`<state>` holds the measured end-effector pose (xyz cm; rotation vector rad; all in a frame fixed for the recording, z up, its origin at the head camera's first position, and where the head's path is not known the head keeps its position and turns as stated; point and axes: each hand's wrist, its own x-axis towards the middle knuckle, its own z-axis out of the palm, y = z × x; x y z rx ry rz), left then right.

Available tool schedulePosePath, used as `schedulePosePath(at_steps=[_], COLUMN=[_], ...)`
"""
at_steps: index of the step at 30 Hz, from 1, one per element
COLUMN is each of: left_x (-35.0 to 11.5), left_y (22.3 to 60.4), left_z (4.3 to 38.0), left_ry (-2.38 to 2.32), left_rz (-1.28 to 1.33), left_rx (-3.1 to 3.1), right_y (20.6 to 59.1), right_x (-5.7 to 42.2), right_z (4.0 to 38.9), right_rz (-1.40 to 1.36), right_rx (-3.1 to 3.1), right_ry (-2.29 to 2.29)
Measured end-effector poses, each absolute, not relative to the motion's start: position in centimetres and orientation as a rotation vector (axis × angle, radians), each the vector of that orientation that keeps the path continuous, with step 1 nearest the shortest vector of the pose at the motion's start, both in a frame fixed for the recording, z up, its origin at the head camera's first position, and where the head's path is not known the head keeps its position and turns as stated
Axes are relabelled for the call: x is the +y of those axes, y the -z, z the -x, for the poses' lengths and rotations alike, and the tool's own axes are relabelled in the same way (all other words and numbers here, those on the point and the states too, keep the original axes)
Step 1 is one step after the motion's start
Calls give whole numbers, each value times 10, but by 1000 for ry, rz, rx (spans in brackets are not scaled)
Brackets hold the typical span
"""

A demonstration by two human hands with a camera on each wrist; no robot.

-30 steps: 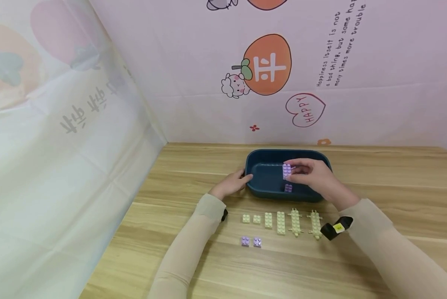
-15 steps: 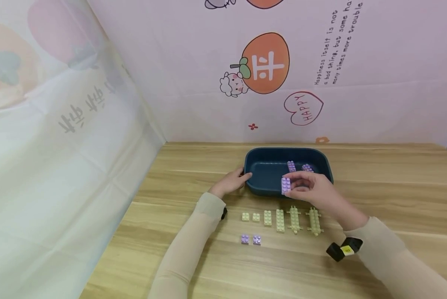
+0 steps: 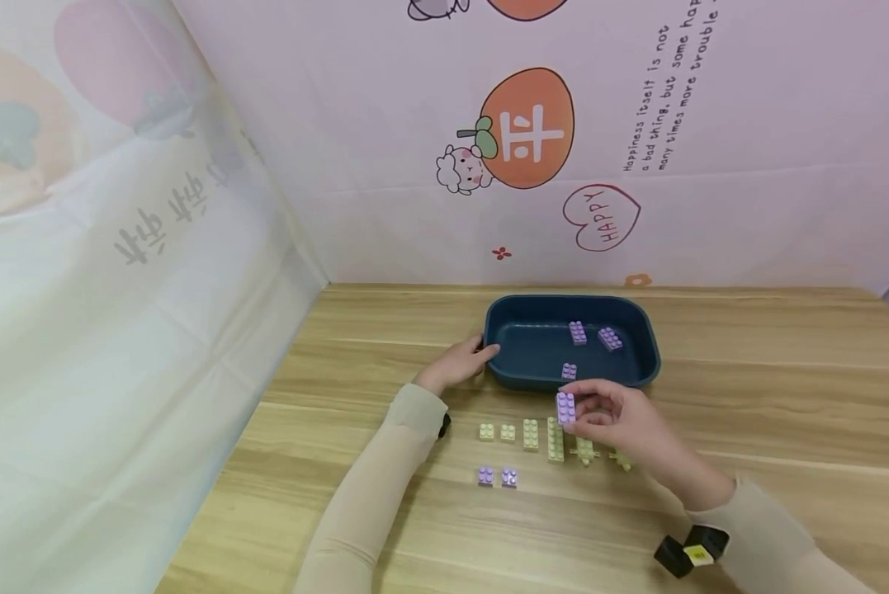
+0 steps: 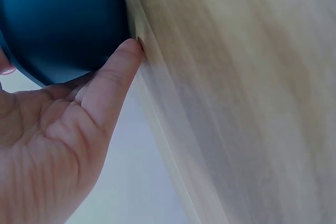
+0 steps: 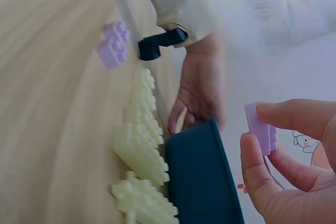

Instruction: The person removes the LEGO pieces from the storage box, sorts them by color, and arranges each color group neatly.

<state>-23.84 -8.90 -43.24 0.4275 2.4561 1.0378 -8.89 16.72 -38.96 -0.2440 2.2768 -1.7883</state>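
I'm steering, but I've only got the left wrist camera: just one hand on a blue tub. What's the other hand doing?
Observer: The right hand is holding a purple brick between thumb and fingers.
Child: Ooh! Is anything inside the tub?
Observer: Yes, the head view shows three other purple bricks lying in it.
Child: Any more on the table?
Observer: Two small purple bricks sit there, on the person's side of a row of pale yellow pieces.
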Motion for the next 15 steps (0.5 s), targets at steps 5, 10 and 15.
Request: schedulePosePath(at_steps=[5,10,15], left_x=[-89,-89,-89], left_y=[432,431,431], left_z=[238,236,236], left_ry=[-1043,-1051,-1058], left_rz=[-428,-422,-388], left_rx=[2455,2443,2429], right_y=[397,408,418], right_x=[163,157,149], right_z=[80,72,63], right_rz=[227,258,226], right_rx=[2321,2337,2374], right_ry=[1751,1733,1683])
